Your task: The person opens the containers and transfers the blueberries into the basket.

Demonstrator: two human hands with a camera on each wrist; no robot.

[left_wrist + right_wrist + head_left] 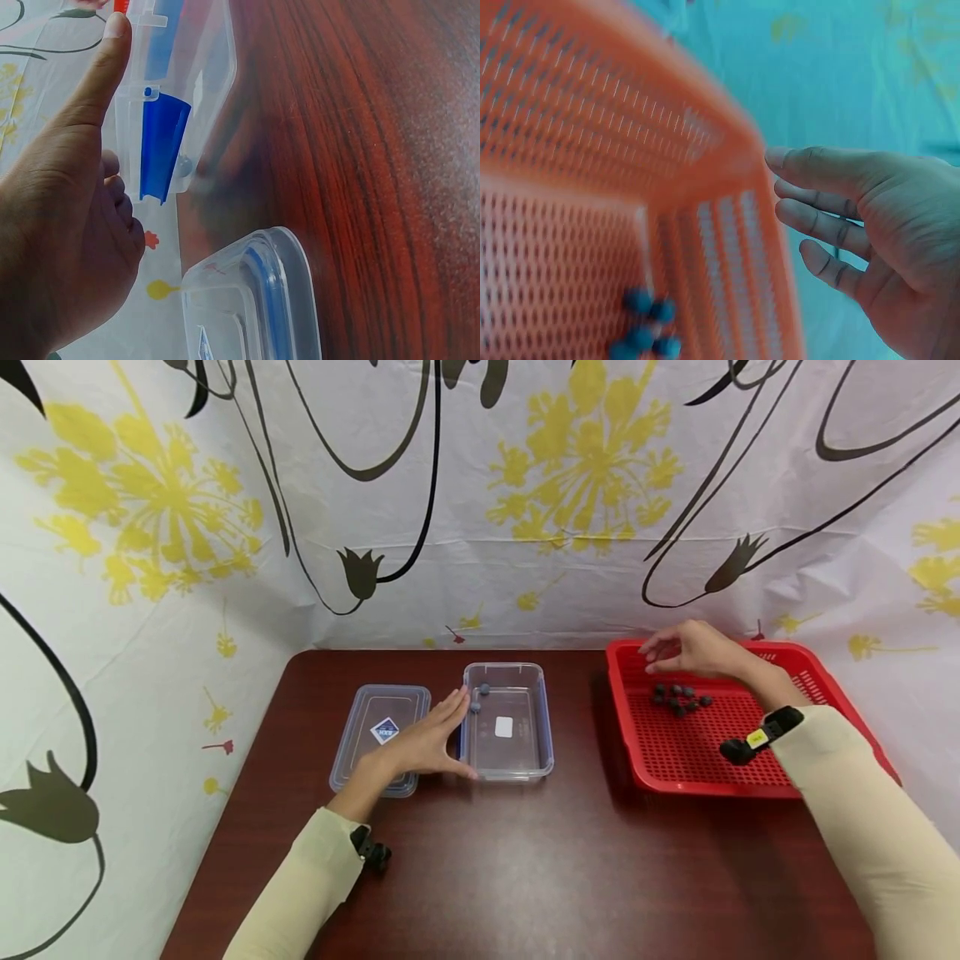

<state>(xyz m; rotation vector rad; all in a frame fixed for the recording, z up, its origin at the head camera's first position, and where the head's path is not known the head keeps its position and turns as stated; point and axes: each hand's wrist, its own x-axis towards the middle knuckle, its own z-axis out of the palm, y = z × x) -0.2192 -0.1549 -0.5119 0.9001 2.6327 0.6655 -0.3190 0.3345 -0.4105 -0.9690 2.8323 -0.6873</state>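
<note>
A clear plastic container (525, 727) stands lidless, with two blueberries (480, 699) inside along its left side. My left hand (420, 739) touches that side, fingers extended along the rim and thumb near the front corner. In the left wrist view, a blue clip flap (161, 146) hangs from the container beside the left hand (82, 210). Over the far left part of a red perforated basket (637, 760) is my right hand (697, 650), fingers loosely bent and nothing seen between them. Several blueberries (678, 697) lie on the basket floor below it.
The container's clear lid (382, 727), with a blue and white label, lies left of the container, partly behind the left hand. Everything stands on a dark red-brown wooden table (510, 868). A patterned cloth (465, 527) hangs along the table's back and sides.
</note>
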